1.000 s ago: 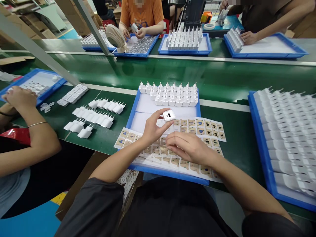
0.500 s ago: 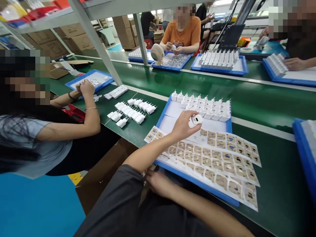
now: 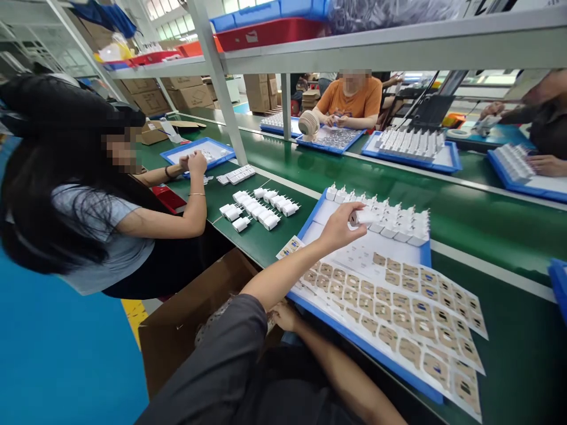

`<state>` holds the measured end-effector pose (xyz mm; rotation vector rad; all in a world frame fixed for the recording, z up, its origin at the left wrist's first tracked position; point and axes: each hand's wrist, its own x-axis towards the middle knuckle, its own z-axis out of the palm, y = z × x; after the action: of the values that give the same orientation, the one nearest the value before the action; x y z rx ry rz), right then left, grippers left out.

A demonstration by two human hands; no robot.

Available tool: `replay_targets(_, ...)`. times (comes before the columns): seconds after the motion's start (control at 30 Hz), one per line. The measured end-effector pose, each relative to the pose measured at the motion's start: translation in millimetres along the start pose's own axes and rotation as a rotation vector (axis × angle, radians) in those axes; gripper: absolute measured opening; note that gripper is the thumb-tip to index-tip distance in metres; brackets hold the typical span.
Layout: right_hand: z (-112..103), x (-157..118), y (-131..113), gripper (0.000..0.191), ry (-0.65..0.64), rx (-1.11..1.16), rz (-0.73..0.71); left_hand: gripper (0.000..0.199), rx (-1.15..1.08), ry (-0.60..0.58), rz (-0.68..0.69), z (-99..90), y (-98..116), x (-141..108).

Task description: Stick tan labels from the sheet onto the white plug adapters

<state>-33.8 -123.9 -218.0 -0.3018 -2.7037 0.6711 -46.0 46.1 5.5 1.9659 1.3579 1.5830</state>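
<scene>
Left grip [image 3: 344, 228] pinches, partly hides white adapter [image 3: 364, 217].

We hold a white plug [image 3: 365, 217] in our left hand [image 3: 342, 229] above the blue tray [image 3: 426, 257], where rows of plugs [image 3: 401, 224] stand upright. Sheets of tan stickers [image 3: 401, 301] cover its near side. Our right hand [image 3: 284, 316], partly hidden, is low beside the cardboard box [image 3: 172, 333].

The chargers [image 3: 383, 221] are white, the tray [image 3: 398, 372] blue-rimmed, the white sheets [image 3: 398, 300] tan-patched, the bench [image 3: 522, 330] green.
</scene>
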Motion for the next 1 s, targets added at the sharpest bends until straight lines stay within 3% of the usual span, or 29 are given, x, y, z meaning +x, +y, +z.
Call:
replay_targets(0.1, 3.3, -4.7, 1.8, 0.02, -0.111, 0.035, 0.097, 0.043, 0.037, 0.071, 0.022, -33.9, 19.1, 18.5)
replay_targets(0.23, -1.1, -8.3, 0.3, 0.018, -0.162, 0.084, 0.171, 0.044, 0.196, 0.127, 0.045, -104.0, 29.7, 14.6)
replay_targets(0.37, -6.3, -12.1, -0.7, 0.016, -0.157, 0.13, 0.207, 0.048, 0.383, 0.24, -0.157, -168.4, -0.5, -48.3)
replay_targets(0.5, -5.3, -16.5, -0.4, 0.017, -0.181, 0.167, 0.253, 0.043, 0.552, 0.304, -0.417, -204.5, -51.7, -119.3)
replay_targets(0.63, -1.6, -18.9, -0.9, 0.017, -0.202, 0.209, 0.309, 0.039, 0.686, 0.28, -0.528, -214.9, -79.7, -147.6)
replay_targets(0.8, -7.8, -30.6, -2.1, 0.016, -0.178, 0.282, 0.371, 0.037, 0.783, 0.306, -0.489, -209.6, -76.9, -145.6)
replay_targets(0.9, -22.6, -55.2, -1.5, 0.01, -0.091, 0.301, 0.406, 0.035, 0.748, 0.274, -0.288, -190.7, -72.2, -130.4)
replay_targets(1.0, -47.2, -97.1, -1.6, 0.014, 0.045, 0.259, 0.459, 0.036, 0.632, 0.11, -0.109, -149.9, -65.9, -96.6)
